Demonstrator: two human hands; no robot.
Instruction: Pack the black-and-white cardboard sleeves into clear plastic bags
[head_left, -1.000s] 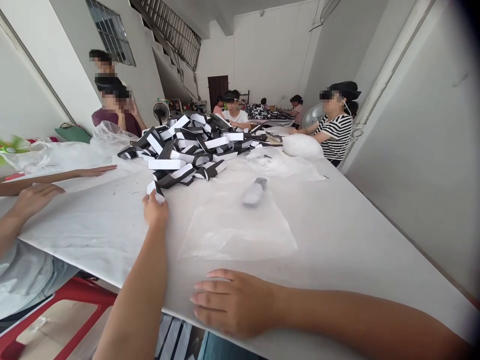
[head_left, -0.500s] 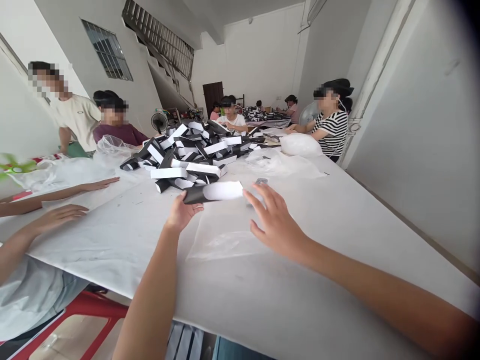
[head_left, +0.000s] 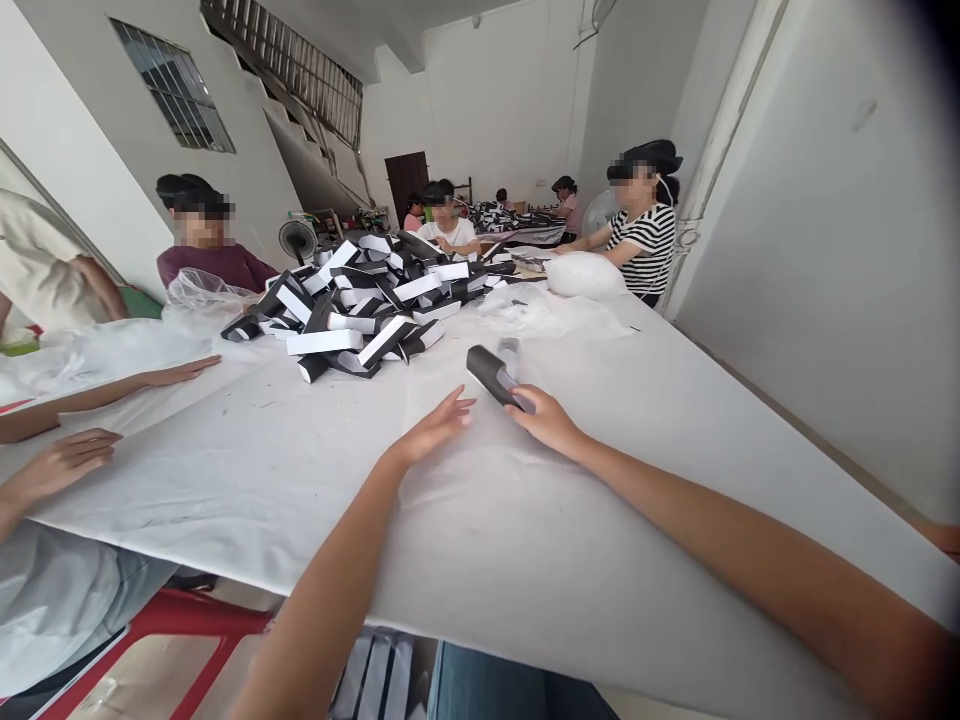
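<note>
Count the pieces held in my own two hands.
1: a dark piece in your right hand; your left hand is open beside it, holding nothing visible.

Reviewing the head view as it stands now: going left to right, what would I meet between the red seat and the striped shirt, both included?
Red plastic seat → left hand → black-and-white elongated card-like piece → right hand → black-and-white striped shirt.
</note>
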